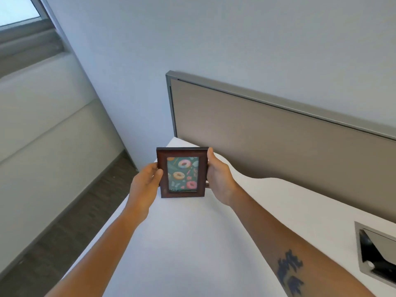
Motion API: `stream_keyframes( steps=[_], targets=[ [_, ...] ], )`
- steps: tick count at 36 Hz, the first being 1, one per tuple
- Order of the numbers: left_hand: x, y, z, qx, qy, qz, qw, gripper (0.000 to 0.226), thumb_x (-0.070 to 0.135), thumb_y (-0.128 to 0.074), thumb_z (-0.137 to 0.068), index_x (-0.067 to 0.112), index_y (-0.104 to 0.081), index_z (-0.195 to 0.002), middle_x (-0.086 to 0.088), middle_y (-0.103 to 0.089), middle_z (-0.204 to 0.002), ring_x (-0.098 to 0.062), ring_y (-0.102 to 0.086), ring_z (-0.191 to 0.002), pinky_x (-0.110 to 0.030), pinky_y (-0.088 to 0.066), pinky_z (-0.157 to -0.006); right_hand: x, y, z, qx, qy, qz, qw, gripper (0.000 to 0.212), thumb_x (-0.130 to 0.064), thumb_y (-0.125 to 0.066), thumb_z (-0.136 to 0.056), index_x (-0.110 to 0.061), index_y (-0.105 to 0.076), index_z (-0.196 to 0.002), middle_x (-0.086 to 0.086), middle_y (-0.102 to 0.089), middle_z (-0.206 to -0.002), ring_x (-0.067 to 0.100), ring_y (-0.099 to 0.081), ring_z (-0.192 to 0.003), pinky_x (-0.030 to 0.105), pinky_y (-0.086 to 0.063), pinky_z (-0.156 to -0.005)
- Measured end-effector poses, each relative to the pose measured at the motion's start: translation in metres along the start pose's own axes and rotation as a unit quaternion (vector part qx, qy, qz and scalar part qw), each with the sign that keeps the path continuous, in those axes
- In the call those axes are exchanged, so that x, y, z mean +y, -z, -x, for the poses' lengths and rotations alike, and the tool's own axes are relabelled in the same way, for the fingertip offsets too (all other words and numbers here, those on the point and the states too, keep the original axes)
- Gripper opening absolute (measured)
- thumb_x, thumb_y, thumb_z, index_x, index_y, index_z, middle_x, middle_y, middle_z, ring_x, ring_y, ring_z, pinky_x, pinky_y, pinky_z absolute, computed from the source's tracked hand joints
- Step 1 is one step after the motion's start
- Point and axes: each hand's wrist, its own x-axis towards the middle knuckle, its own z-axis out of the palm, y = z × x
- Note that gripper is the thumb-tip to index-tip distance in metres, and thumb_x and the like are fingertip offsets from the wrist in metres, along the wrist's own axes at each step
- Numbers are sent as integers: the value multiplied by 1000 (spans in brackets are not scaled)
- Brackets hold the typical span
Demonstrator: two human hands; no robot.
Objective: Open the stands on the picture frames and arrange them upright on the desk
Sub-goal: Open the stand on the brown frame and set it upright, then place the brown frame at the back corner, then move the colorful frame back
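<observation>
Premises: office workstation. A white desk [192,243] backs onto a grey-framed fabric partition [267,133], with a metal cable hatch [377,254] set into the desktop. Plain pale walls [192,39] and grey carpet [53,228] adjoin.

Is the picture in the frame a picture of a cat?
No, the picture frame held by the left hand and right hand shows colourful donuts.

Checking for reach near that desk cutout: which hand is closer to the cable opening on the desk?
Right. The right hand grips the picture frame on the side toward the cable opening; the left hand holds the frame's far side, farther away.
</observation>
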Motion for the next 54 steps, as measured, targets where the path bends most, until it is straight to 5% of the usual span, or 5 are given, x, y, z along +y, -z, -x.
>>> stream_keyframes(
  steps=[8,21,30,38,54],
  targets=[
    [0,2,-46,25,14,41,999,21,23,-53,-107,18,-65,-124,-3,-75,-121,-27,-70,-118,-56,-54,-105,-13,-2,-56,-32,4,27,999,51,-71,-51,-101,-35,-75,-128,-4,-79,-133,21,-73,-127,45,-49,-112],
    [0,5,-50,-4,9,11,1000,30,30,-49,-109,21,-57,-136,4,-69,-131,-19,-63,-127,-50,-48,-113,7,5,-69,5,-16,68,998,75,-91,-43,-89,-37,-75,-130,-7,-80,-127,16,-71,-125,43,-44,-118],
    [-50,3,16,-7,-14,-228,974,68,46,-52,-102,32,-21,-160,6,-18,-172,-21,-24,-157,-49,-28,-125,74,19,5,165,91,175,966,43,-48,-49,-112,-24,-59,-146,-13,-58,-148,10,-50,-143,40,-37,-126],
    [-124,26,123,10,-112,-368,923,81,67,-30,-95,32,-10,-164,18,17,-171,-15,14,-160,-62,-3,-126,151,27,120,247,240,414,843,59,-45,-43,-110,-20,-43,-163,-8,-24,-179,13,-17,-167,49,-17,-135],
    [-120,-2,301,-62,-281,-468,835,93,77,-19,-95,18,-4,-165,-5,0,-175,-25,6,-161,-74,-34,-105,249,30,328,259,230,621,703,87,-45,-56,-98,-9,-22,-170,7,-7,-183,26,-11,-168,50,-8,-130]
  ],
)
